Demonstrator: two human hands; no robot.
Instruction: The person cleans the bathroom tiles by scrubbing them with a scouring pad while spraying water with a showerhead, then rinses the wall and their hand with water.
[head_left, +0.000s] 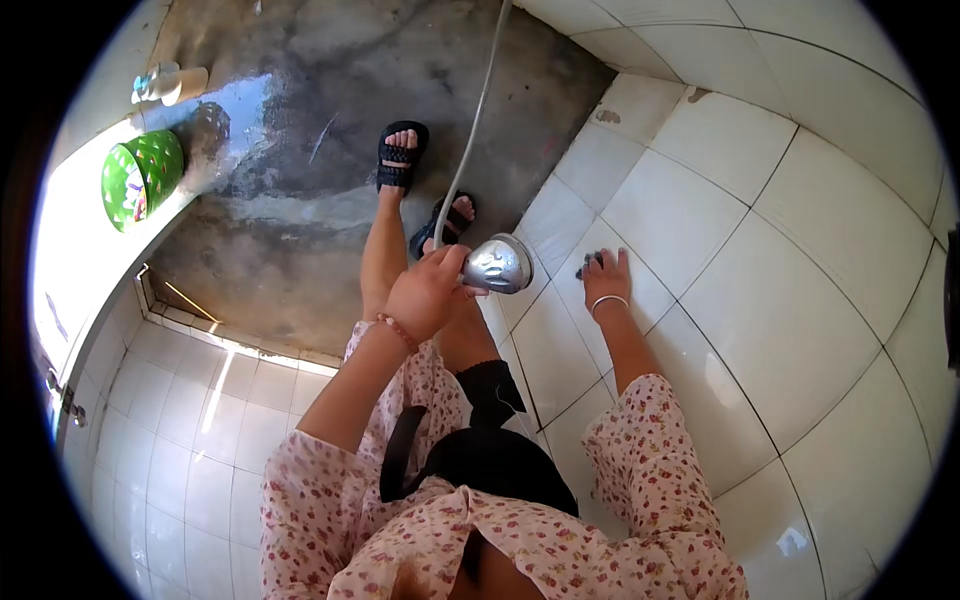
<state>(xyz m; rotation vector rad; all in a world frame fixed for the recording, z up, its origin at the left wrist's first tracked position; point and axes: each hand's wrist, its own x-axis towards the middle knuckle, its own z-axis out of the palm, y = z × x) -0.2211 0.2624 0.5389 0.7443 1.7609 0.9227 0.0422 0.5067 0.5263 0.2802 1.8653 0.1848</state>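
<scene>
My left hand (420, 292) is closed around the neck of a chrome shower head (499, 265), its face turned to the right toward the tiled wall. A pale hose (472, 130) runs from it up to the top of the view. My right hand (605, 280) is pressed on the white tiled wall (690, 235). Between and under its fingers shows a small dark grey scouring pad (588, 266), mostly covered by the hand. No water stream can be made out.
My sandalled feet (397, 155) stand on a wet concrete floor (300, 60). A green patterned bucket (160, 165) stands by the open door (75, 310) at the left. Bottles (170, 84) are beyond it. A low tiled ledge (240, 350) lies lower left.
</scene>
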